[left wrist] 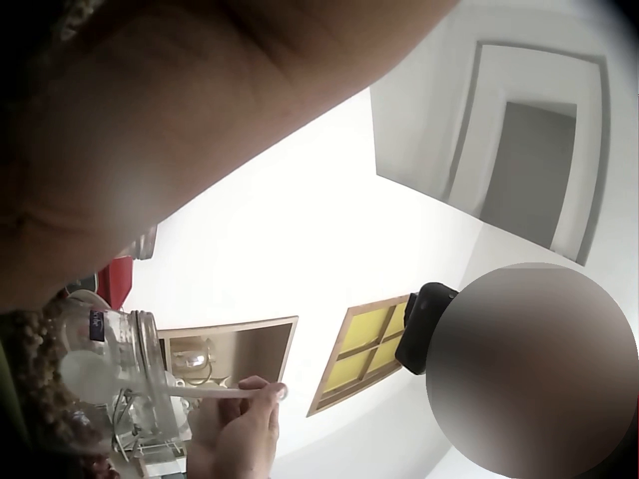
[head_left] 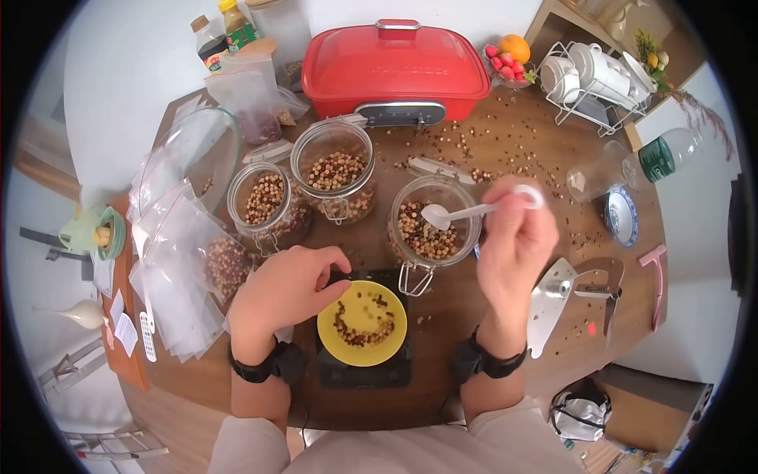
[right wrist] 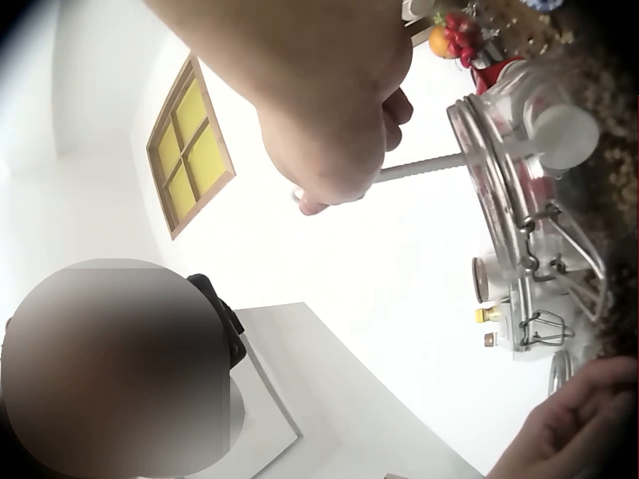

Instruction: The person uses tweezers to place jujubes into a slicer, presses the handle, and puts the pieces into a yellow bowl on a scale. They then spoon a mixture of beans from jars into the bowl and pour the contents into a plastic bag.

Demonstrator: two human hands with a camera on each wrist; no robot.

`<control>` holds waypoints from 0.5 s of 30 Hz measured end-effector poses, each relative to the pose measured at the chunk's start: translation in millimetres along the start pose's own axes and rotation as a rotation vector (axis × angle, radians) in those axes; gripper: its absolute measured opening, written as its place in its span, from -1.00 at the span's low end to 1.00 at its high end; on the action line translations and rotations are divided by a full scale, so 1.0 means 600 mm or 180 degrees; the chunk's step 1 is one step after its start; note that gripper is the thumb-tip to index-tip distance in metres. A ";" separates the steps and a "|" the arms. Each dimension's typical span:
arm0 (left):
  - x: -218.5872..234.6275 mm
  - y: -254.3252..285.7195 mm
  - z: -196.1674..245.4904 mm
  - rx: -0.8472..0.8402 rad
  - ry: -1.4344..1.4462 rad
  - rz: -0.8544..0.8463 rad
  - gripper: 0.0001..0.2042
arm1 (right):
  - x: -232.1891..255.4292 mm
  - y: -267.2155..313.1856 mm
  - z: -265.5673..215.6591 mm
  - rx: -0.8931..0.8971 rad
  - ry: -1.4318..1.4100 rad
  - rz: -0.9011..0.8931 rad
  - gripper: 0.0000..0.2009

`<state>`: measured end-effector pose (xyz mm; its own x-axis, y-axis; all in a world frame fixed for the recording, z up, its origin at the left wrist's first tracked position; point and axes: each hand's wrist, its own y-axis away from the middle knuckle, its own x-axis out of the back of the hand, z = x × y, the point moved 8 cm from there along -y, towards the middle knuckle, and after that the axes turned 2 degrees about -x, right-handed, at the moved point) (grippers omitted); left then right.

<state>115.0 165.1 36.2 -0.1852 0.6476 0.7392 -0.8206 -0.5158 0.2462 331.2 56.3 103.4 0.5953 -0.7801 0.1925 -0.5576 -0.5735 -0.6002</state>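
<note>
My right hand (head_left: 517,245) pinches the handle of a white plastic spoon (head_left: 466,212). The spoon's bowl dips inside the mouth of an open clip-top glass jar (head_left: 476,229), over mixed brown and tan beans or pellets (head_left: 426,237). In the right wrist view the spoon (right wrist: 564,137) shows through the jar's glass. Loosely bent, my left hand (head_left: 280,288) hovers by a yellow bowl (head_left: 362,286), its thumb tip right at the rim. A ring of the same small pieces (head_left: 363,332) lies in that bowl, which sits on a black kitchen scale (head_left: 363,378).
Two more open jars (head_left: 335,170) of pieces stand left of the spoon's jar. Zip bags (head_left: 170,268) cover the left side. A red electric cooker (head_left: 395,71) is behind. Spilled pieces lie at right, near metal blades (head_left: 553,296) and a patterned bowl (head_left: 622,215).
</note>
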 end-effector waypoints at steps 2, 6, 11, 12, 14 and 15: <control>0.000 -0.001 -0.001 -0.0033 0.0016 0.0014 -0.80 | -0.022 -0.009 -0.018 0.0329 0.0089 -0.0399 -0.72; -0.001 -0.001 -0.007 -0.0013 0.0088 0.0022 -0.81 | -0.022 -0.009 -0.007 -0.0004 0.0273 -0.0405 -0.69; 0.001 0.000 -0.006 -0.0003 0.0065 0.0002 -0.81 | -0.013 -0.007 0.029 -0.0828 0.0421 -0.0359 -0.60; 0.001 0.000 -0.005 -0.0006 0.0062 0.0000 -0.81 | -0.012 -0.006 0.035 -0.0952 0.0358 -0.0335 -0.60; 0.000 0.001 -0.005 -0.0007 0.0057 -0.0003 -0.81 | -0.010 -0.005 0.050 -0.1202 0.0229 -0.0290 -0.59; 0.000 0.000 -0.005 0.0051 0.0011 -0.0071 -0.80 | -0.010 -0.004 0.056 -0.1281 0.0129 -0.0258 -0.59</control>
<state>113.3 166.4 34.3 -0.1689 0.6610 0.7311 -0.8158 -0.5101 0.2726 348.3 70.5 77.8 0.6278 -0.7330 0.2620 -0.6963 -0.6793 -0.2319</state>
